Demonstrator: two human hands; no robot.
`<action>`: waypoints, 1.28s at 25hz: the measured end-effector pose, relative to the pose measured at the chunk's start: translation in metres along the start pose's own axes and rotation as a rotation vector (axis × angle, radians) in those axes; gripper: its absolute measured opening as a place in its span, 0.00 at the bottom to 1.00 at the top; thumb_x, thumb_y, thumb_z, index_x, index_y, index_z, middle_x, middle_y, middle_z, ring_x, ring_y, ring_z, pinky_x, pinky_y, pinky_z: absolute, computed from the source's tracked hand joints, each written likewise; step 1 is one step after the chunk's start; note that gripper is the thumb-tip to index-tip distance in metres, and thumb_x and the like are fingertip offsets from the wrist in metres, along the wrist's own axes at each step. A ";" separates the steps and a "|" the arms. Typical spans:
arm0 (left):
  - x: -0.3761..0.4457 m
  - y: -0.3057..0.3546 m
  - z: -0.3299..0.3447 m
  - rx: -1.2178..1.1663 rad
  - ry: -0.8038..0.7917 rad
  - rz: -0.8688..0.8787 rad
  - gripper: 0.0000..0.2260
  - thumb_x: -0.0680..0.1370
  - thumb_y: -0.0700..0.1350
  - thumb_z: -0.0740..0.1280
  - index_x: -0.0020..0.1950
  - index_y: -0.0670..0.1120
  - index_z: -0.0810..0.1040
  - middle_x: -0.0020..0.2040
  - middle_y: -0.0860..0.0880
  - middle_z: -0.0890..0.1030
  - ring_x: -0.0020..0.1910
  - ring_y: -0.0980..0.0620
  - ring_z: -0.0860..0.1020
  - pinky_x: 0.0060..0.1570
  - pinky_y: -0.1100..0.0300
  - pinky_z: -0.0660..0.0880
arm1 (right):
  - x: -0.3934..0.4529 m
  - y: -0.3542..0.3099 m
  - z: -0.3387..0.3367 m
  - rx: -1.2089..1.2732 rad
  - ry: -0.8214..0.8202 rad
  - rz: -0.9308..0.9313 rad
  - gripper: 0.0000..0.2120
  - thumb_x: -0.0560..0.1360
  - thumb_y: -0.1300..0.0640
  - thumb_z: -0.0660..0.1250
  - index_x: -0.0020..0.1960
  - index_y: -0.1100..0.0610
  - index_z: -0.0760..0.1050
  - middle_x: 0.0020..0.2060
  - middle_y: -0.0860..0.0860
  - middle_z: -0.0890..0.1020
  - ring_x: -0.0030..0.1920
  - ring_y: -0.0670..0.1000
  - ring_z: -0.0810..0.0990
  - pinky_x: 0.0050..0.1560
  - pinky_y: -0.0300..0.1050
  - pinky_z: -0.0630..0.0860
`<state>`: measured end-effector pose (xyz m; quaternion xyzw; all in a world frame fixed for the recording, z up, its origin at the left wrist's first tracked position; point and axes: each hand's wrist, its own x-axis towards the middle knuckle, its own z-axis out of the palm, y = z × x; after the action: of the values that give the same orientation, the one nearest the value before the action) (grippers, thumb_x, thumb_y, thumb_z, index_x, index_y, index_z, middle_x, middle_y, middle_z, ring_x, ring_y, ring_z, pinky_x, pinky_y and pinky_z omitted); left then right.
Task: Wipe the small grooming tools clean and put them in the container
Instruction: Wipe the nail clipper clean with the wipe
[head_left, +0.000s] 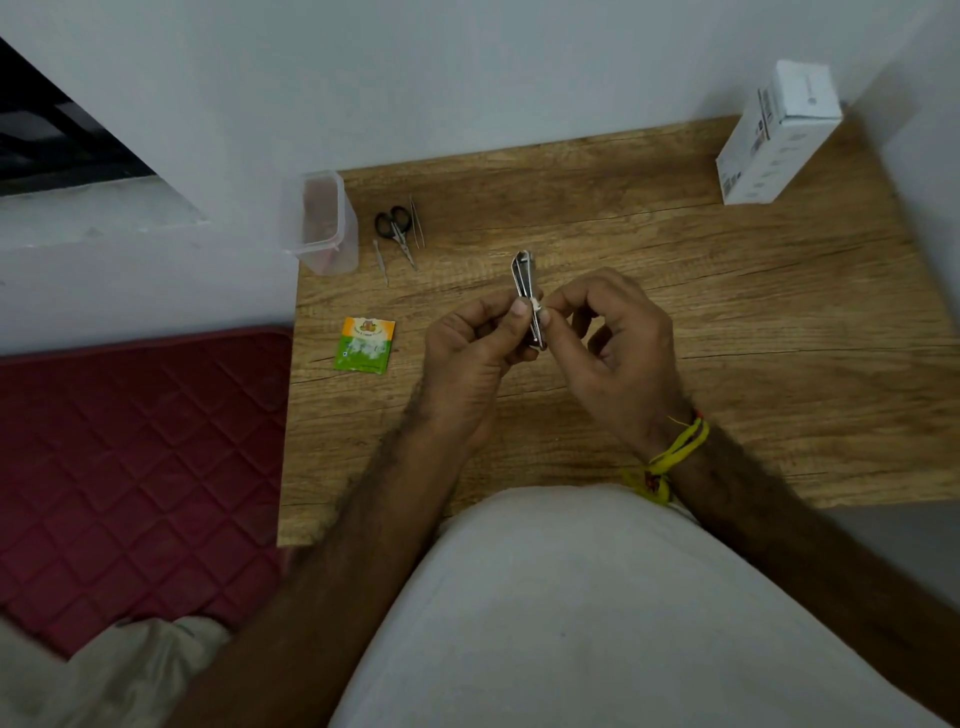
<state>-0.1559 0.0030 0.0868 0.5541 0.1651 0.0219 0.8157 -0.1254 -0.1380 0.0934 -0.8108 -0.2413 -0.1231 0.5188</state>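
Nail clipper (525, 291), mid-frame above the table (675, 291): left hand (467, 353) pinches it steady while right hand (613, 343) fingertips rub a white scrap on it, apparently wiping; container (322, 223), scissors (396, 228) wait upper left, within reach.

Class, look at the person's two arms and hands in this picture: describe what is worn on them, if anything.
Both forearms are bare, with no sleeves in view. The left hand wears no ring, watch or band. The right hand has a bundle of yellow threads tied round its wrist, with a little red mixed in and loose ends hanging. No gloves.
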 end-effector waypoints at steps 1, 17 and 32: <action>0.000 -0.001 0.000 0.001 -0.001 -0.002 0.08 0.80 0.36 0.66 0.56 0.33 0.79 0.46 0.42 0.83 0.45 0.48 0.80 0.43 0.59 0.77 | 0.001 -0.001 0.000 0.013 0.000 0.004 0.02 0.75 0.66 0.72 0.45 0.62 0.80 0.42 0.46 0.78 0.39 0.49 0.76 0.40 0.31 0.67; 0.001 0.000 0.005 0.101 0.036 0.064 0.09 0.79 0.35 0.68 0.58 0.34 0.79 0.47 0.42 0.84 0.39 0.55 0.82 0.34 0.63 0.76 | 0.003 -0.002 0.001 0.095 0.028 0.088 0.07 0.76 0.65 0.71 0.46 0.55 0.78 0.41 0.42 0.78 0.40 0.44 0.75 0.41 0.31 0.69; -0.001 0.001 0.005 0.113 0.018 0.071 0.09 0.77 0.35 0.71 0.57 0.38 0.80 0.44 0.45 0.85 0.39 0.53 0.83 0.35 0.63 0.77 | 0.008 0.004 0.003 0.172 0.049 0.260 0.02 0.77 0.61 0.72 0.48 0.59 0.81 0.43 0.48 0.81 0.42 0.50 0.79 0.40 0.41 0.76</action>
<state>-0.1552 -0.0008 0.0896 0.6046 0.1535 0.0463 0.7802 -0.1168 -0.1352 0.0923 -0.7847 -0.1310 -0.0535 0.6034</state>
